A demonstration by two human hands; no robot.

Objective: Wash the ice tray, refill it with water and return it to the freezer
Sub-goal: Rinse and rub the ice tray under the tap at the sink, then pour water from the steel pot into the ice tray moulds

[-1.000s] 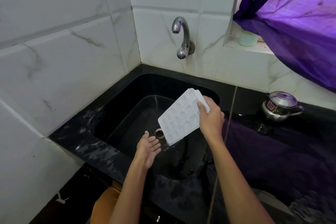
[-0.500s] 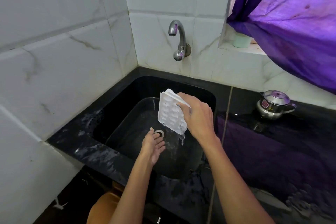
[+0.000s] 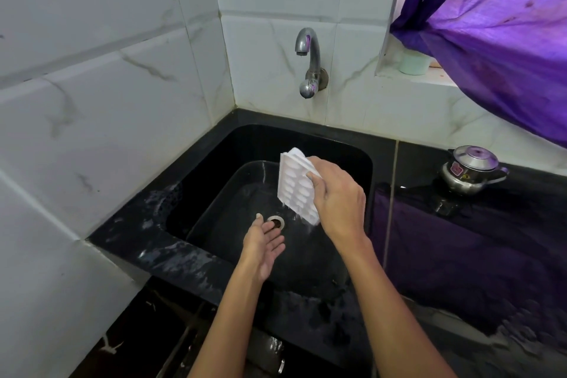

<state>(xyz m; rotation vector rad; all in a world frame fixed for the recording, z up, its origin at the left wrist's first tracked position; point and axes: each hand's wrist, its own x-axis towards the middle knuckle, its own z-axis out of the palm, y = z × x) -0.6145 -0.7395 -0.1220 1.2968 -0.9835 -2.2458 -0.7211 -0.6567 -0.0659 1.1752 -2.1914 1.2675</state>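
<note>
My right hand [image 3: 339, 199] now grips ice tray [image 3: 296, 186] tipped upright over sink [image 3: 214, 169], draining (rinse nearly done); left hand [image 3: 264, 247] open, idle; refill next.

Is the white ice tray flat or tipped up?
Tipped up. The right hand grips the ice tray on its edge over the black sink, and water drips from its lower corner.

The right hand [image 3: 337, 196] covers the right side of the ice tray [image 3: 293, 186], so its far edge is hidden. Both forearms run off the bottom edge. The purple curtain [image 3: 491, 24] is cut by the top and right edges and hides part of the pale cup [image 3: 412, 63] on the ledge.
</note>
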